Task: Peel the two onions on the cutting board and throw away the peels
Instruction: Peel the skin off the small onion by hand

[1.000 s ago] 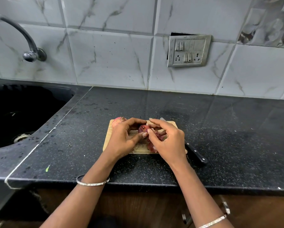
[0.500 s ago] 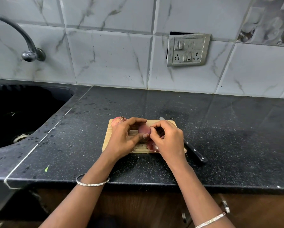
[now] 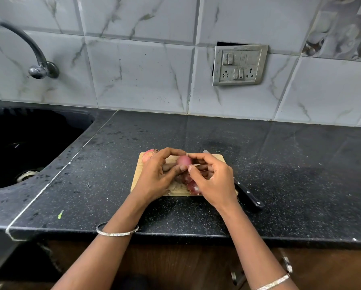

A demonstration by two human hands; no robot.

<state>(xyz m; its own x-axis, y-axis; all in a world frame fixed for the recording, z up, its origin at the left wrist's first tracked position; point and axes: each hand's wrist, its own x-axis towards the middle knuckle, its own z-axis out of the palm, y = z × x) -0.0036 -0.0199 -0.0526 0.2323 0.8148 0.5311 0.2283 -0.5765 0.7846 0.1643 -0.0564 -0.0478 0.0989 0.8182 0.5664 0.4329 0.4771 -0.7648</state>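
L hand (image 3: 156, 176) curled round the onion (image 3: 183, 160) over mid cutting board (image 3: 217, 157), steadying it so R hand (image 3: 214, 181) can pinch a thin skin strip (image 3: 196, 164) btwn thumb + forefinger. 2nd onion (image 3: 148, 154) waits at board's far-left corner. Loose peels (image 3: 191, 186) piled by its front edge, prob for one-go binning; knife (image 3: 248, 195) parked off the right edge.

Left hand (image 3: 156, 174): palm down, fingers curled round onion (image 3: 183, 160); forefinger arched over its top, thumb tip pressed to near side.
Right hand (image 3: 215, 181): thumb and forefinger pinched on peel strip (image 3: 197, 164) at onion's right side; remaining fingers loosely curled below.
Spacing: thumb tips just beside each other.
Forearms: bare, entering from lower edge, converging forward.
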